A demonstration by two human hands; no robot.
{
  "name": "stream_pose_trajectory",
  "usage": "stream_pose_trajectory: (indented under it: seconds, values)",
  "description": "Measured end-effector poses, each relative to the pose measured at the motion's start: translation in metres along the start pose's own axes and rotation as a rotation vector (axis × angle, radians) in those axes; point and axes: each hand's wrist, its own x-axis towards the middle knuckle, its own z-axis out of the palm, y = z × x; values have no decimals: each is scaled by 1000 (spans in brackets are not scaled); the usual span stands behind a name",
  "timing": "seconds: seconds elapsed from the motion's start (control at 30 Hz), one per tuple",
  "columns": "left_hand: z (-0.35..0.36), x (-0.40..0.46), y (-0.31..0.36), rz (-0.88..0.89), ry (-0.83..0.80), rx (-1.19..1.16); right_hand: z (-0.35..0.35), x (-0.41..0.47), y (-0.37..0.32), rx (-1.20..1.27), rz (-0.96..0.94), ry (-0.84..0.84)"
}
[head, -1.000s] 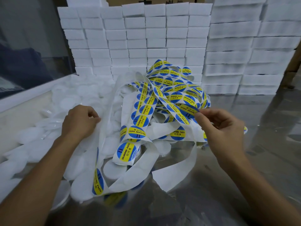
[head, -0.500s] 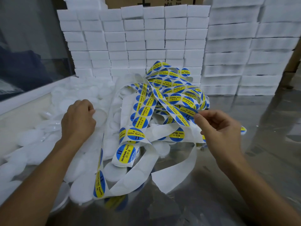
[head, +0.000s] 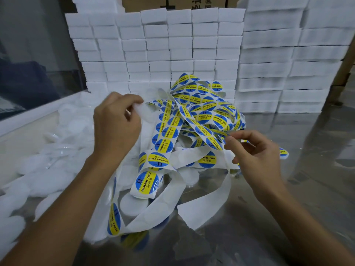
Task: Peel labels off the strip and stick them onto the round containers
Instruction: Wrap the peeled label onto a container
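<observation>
The left hand point(head: 117, 125) is up in the air, its grip pinching a white round container point(head: 143, 110). Before, it was low in the pile of containers point(head: 57, 150). The right hand point(head: 255, 150) pinches a label point(head: 222, 133) on the tangled strip point(head: 184, 120), which lies between both hands on the shiny surface point(head: 288, 189).

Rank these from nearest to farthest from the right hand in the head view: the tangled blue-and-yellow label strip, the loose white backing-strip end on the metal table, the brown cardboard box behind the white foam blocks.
1. Tangled blue-and-yellow label strip: pinched by the right hand.
2. Loose white backing-strip end: below-left, on the metal table.
3. Brown cardboard box: far back, top.
</observation>
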Motion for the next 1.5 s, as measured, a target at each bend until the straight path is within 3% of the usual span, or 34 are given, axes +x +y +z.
stream_pose_trajectory:
  seconds: [0.07, 0.27, 0.37, 0.83, 1.03, 1.23, 1.5]
  values:
    - [4, -4, 13, -50, -65, -93, 0, 0, -1, -9, 0, -3]
    - [15, -20, 42, -424, -287, -582, 1, 0, -4, -6, 18, 2]
    - [17, -25, 48, -576, -322, -765, 0, -1, -4, 20, 30, 11]
    - [18, -39, 41, -886, -182, -842, -2, 1, -9, 140, 148, 38]
    - [17, -39, 43, -1034, -214, -1076, -4, 4, -10, 226, 284, 58]
    - [19, -41, 49, -1125, -304, -1203, -4, 5, -11, 505, 464, -83]
    - [21, -50, 59, -1073, -467, -1207, 7, -6, -11, 423, 435, -333]
